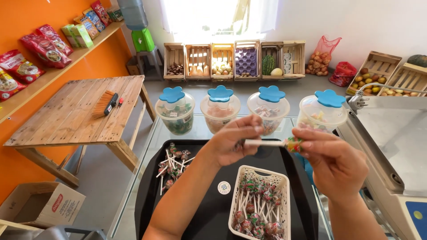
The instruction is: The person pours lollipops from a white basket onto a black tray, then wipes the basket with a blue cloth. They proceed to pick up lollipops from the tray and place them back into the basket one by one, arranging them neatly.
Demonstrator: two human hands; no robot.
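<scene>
Loose pile: small wrapped lollipops with white sticks (172, 166) lie on the left part of the black tray (209, 209). They sit near the tray edge and could get bumped off.
Left hand (231, 144): its fingers (249, 131) are pinched shut on the white stick end of one lollipop.
Held lollipop (272, 143): it lies sideways between both hands, up above the tray. I think it could drop if one pinch gets loose.
Right hand (331, 162): its fingertips (304, 135) are closed on the red and green wrapped head. A hard twist might bend the thin stick.
White plastic basket (280, 178): it sits just below the hands, full of lollipops. A low hand could tip it.
</scene>
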